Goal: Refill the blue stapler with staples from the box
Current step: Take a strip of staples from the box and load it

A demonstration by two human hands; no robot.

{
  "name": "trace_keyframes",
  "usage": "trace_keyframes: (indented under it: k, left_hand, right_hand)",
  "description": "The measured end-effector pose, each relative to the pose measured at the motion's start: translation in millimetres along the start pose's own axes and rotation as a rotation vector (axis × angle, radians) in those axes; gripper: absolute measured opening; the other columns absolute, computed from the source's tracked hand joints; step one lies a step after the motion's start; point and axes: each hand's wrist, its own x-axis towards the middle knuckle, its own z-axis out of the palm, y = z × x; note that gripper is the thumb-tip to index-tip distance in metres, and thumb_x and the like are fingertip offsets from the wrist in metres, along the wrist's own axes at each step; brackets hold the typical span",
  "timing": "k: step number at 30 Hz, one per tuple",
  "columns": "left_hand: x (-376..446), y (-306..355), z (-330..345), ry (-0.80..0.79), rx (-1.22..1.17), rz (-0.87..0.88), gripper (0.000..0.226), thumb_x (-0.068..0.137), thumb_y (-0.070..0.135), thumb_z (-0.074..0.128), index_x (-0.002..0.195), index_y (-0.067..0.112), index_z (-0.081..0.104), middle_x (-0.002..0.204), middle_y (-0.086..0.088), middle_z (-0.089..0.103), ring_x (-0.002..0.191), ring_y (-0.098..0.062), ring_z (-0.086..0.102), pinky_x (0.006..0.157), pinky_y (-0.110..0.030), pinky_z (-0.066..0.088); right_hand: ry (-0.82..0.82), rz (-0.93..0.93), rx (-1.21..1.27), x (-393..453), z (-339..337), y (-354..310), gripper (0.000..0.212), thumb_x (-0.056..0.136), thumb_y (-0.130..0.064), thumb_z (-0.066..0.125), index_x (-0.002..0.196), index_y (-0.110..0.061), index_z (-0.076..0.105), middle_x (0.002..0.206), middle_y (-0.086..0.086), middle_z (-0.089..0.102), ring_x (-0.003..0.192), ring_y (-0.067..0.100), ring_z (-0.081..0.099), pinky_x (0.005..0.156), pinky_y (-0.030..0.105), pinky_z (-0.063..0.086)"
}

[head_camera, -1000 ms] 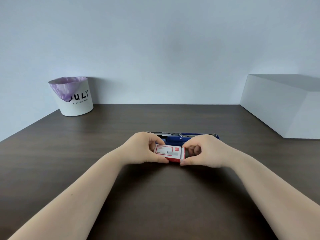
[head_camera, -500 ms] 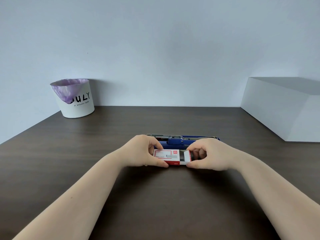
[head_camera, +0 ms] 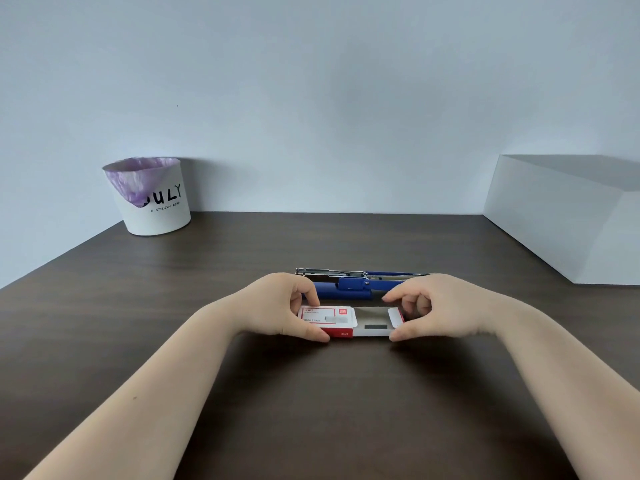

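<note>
The person is opening the staple box [head_camera: 327, 322], which sits just in front of the blue stapler [head_camera: 349, 287] lying open on the table [head_camera: 138, 323]. The left hand [head_camera: 280, 311] pinches the red sleeve; the right hand [head_camera: 438, 308] pinches the inner tray [head_camera: 375, 325]. The tray sticks out much farther than a moment ago. I think a dark strip of staples [head_camera: 375, 326] gets picked out next, gently.
</note>
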Motion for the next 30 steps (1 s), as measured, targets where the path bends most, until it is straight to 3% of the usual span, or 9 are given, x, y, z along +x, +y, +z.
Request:
trace_keyframes:
  k: [5,12,14,17,20,23,26,30]
  left_hand:
    - [0.4,2.4,1.8,0.046,0.007,0.015,0.042,0.06,0.047,0.082,0.092,0.029,0.062,0.059,0.01,0.052,0.051,-0.003,0.045,0.054,-0.02,0.035]
    - [2.3,1.2,2.8,0.165,0.005,0.041,0.046,0.057,0.043,0.085,0.094,0.029,0.061,0.087,-0.005,0.069,0.065,-0.01,0.05,0.061,-0.025,0.041]
    - [2.5,1.5,3.5,0.176,-0.002,0.051,0.044,0.057,0.042,0.085,0.091,0.029,0.06,0.085,-0.003,0.069,0.065,-0.009,0.051,0.061,-0.026,0.043]
    - [3.0,1.2,4.1,0.194,0.013,0.05,0.044,0.057,0.043,0.085,0.088,0.028,0.059,0.083,-0.003,0.069,0.065,-0.011,0.051,0.061,-0.03,0.044]
    - [3.6,0.8,4.3,0.195,0.024,0.052,0.042,0.057,0.045,0.084,0.086,0.028,0.058,0.082,-0.004,0.068,0.064,-0.011,0.049,0.06,-0.03,0.042]
    - [2.9,2.0,4.2,0.195,0.033,0.062,0.039,0.058,0.044,0.084,0.082,0.03,0.057,0.073,0.003,0.063,0.059,-0.008,0.045,0.058,-0.028,0.04]
    - [1.7,3.6,4.3,0.205,0.055,0.076,0.038,0.059,0.042,0.084,0.078,0.032,0.054,0.061,0.009,0.051,0.055,-0.008,0.042,0.056,-0.026,0.036]
    - [1.3,5.3,5.3,0.201,0.07,0.09,0.038,0.06,0.042,0.084,0.082,0.028,0.056,0.059,0.009,0.048,0.055,-0.009,0.041,0.056,-0.025,0.035]
  right_hand:
    - [0.054,-0.032,0.006,1.4,5.4,-6.2,0.039,0.068,-0.039,0.081,0.101,-0.027,0.064,0.071,-0.012,0.054,0.063,0.004,0.05,0.06,0.014,0.041]
    - [0.144,-0.098,0.018,3.2,8.8,-6.7,0.047,0.06,-0.037,0.085,0.095,-0.027,0.055,0.072,-0.008,0.051,0.06,0.005,0.044,0.06,0.021,0.04]
    - [0.191,-0.114,0.026,2.4,7.9,-9.1,0.044,0.063,-0.04,0.083,0.095,-0.029,0.055,0.067,-0.007,0.048,0.054,0.005,0.041,0.057,0.021,0.036]
    - [0.314,-0.193,-0.039,1.0,2.9,-13.6,0.024,0.073,-0.038,0.076,0.09,-0.028,0.063,0.064,-0.007,0.042,0.055,0.003,0.041,0.056,0.017,0.031]
    - [0.291,-0.246,-0.166,1.4,2.9,-18.0,0.008,0.079,-0.031,0.071,0.086,-0.026,0.069,0.066,-0.009,0.043,0.059,0.004,0.043,0.06,0.018,0.033]
    - [0.184,-0.246,-0.283,4.8,9.9,-20.3,0.015,0.081,-0.034,0.067,0.093,-0.027,0.07,0.073,-0.012,0.047,0.068,0.002,0.046,0.067,0.023,0.039]
    - [0.16,-0.241,-0.337,6.8,13.5,-21.1,0.018,0.084,-0.035,0.062,0.093,-0.022,0.071,0.082,-0.005,0.057,0.076,0.009,0.05,0.069,0.025,0.041]
    - [0.162,-0.241,-0.336,6.2,12.7,-21.3,0.016,0.088,-0.029,0.057,0.086,-0.021,0.071,0.074,-0.005,0.057,0.076,0.012,0.053,0.071,0.025,0.043]
